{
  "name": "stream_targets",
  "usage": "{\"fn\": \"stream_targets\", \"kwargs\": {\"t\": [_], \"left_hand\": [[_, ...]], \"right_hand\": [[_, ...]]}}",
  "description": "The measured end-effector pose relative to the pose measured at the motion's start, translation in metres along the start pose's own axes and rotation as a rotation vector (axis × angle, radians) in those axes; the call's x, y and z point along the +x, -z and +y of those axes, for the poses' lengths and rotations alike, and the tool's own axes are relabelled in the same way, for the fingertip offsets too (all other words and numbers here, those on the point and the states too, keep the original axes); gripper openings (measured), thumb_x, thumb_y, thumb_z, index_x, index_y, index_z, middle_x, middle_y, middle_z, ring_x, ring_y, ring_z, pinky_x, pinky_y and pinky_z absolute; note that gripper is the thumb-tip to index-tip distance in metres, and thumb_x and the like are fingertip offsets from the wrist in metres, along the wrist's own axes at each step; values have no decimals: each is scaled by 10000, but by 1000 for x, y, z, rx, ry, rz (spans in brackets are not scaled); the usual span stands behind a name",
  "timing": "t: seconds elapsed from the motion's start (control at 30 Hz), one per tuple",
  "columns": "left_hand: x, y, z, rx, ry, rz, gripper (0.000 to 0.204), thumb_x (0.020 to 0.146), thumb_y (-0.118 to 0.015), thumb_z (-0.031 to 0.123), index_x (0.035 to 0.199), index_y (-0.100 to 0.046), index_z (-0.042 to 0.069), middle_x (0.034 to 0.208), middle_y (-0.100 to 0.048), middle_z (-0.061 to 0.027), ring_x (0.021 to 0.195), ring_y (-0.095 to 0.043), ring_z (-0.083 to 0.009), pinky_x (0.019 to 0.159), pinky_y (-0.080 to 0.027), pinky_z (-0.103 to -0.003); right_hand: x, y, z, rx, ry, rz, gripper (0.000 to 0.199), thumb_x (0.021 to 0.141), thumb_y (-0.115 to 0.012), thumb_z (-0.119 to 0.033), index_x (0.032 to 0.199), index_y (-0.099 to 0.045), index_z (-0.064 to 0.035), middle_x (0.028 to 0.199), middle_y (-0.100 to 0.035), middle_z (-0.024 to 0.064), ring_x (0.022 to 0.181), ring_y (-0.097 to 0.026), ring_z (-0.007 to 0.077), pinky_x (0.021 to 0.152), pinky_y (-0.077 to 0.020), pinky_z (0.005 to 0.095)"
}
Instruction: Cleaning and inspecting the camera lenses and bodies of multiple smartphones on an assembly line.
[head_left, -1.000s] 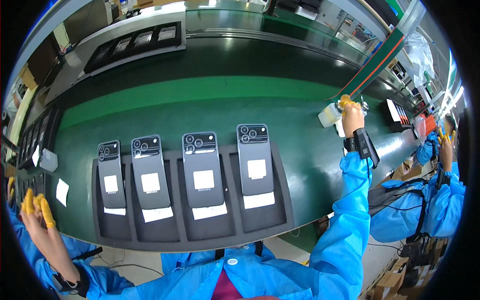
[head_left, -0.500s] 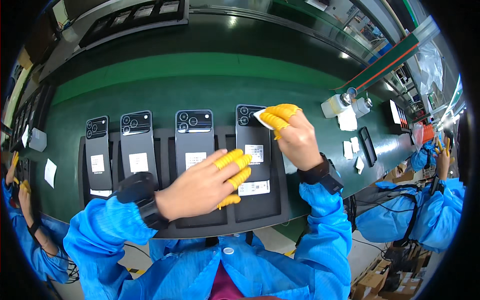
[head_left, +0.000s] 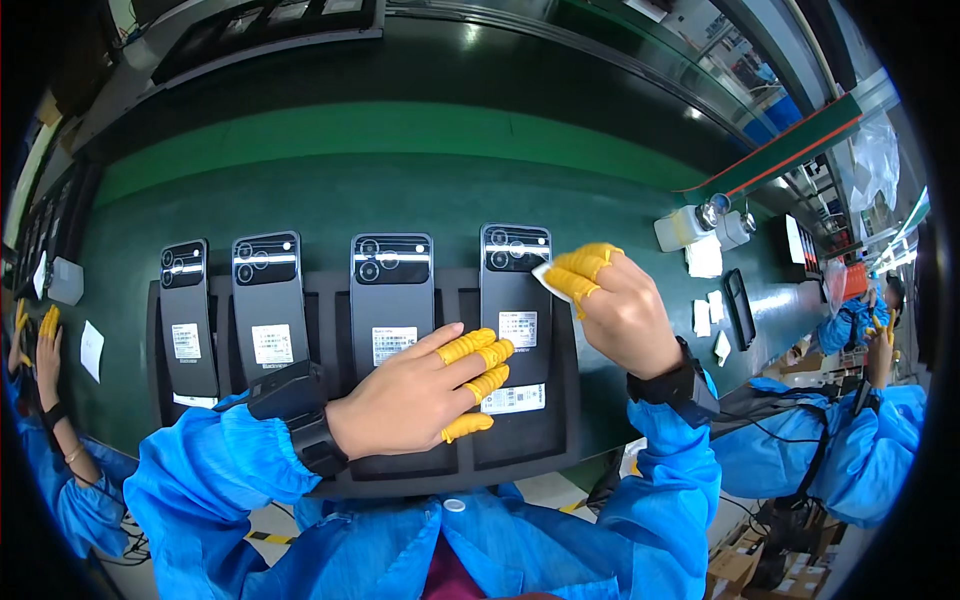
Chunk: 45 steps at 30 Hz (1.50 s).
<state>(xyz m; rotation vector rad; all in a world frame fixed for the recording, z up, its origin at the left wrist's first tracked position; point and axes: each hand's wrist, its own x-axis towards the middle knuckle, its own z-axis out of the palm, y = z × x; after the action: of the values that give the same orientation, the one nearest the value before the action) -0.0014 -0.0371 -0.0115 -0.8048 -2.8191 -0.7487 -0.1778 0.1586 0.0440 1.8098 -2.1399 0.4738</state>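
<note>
Several dark phones lie back-up in a black slotted tray [head_left: 330, 295] on the green belt. My left hand [head_left: 420, 395], with yellow finger cots, rests flat on the lower part of the rightmost phone [head_left: 515, 320], fingers spread. My right hand [head_left: 615, 305] pinches a small white wipe [head_left: 552, 280] against that phone's upper right edge, just below its camera block. The three other phones [head_left: 390, 300] lie untouched to the left, each with a white label.
A white dispenser bottle [head_left: 685, 225], white paper pieces [head_left: 705, 260] and a loose dark phone [head_left: 740, 308] sit on the belt at right. Another person's hand [head_left: 45, 345] works at far left, and a person in blue [head_left: 860, 330] at far right. White slips [head_left: 92, 350] lie left.
My right hand came back from the dispenser bottle with a white wipe to the rightmost phone. My left hand swung in from the far left and settled on that phone.
</note>
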Motion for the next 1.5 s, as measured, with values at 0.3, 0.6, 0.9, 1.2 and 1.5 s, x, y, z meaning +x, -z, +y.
{"fn": "stream_targets", "kwargs": {"t": [0.3,0.6,0.9,1.2,1.5], "left_hand": [[1,1,-2,-29,-23,23,498,895,-619,349,1296,-580,57,1271,-561,-118,1247,-512,-292,1139,-304,-472],[-3,4,1,-48,-12,37,524,872,-638,369,1275,-587,38,1303,-549,-124,1262,-500,-306,1141,-298,-470],[-7,6,3,-42,0,49,529,869,-637,377,1261,-591,25,1313,-542,-135,1273,-490,-307,1147,-292,-468],[-9,5,2,-45,-13,45,524,874,-633,371,1259,-592,17,1316,-539,-137,1273,-490,-303,1145,-297,-474],[-7,2,1,-67,-29,41,524,869,-640,358,1267,-587,21,1324,-533,-130,1267,-493,-298,1137,-310,-468]], "right_hand": [[25,-23,0,-27,57,39,308,643,-651,14,943,-715,-4,875,-640,111,878,-634,298,850,-528,385],[37,-35,-17,7,110,58,310,649,-654,-15,953,-710,-1,923,-628,112,844,-623,279,810,-532,378],[14,-6,-18,-55,-60,-49,266,625,-649,8,883,-713,-6,855,-617,107,790,-602,283,786,-530,381],[15,-15,-21,-53,90,-74,260,653,-646,-29,904,-710,-1,839,-613,97,810,-623,265,787,-536,379],[35,-19,7,-5,-125,-49,239,610,-648,79,835,-692,11,844,-630,139,782,-605,330,722,-523,392]]}}
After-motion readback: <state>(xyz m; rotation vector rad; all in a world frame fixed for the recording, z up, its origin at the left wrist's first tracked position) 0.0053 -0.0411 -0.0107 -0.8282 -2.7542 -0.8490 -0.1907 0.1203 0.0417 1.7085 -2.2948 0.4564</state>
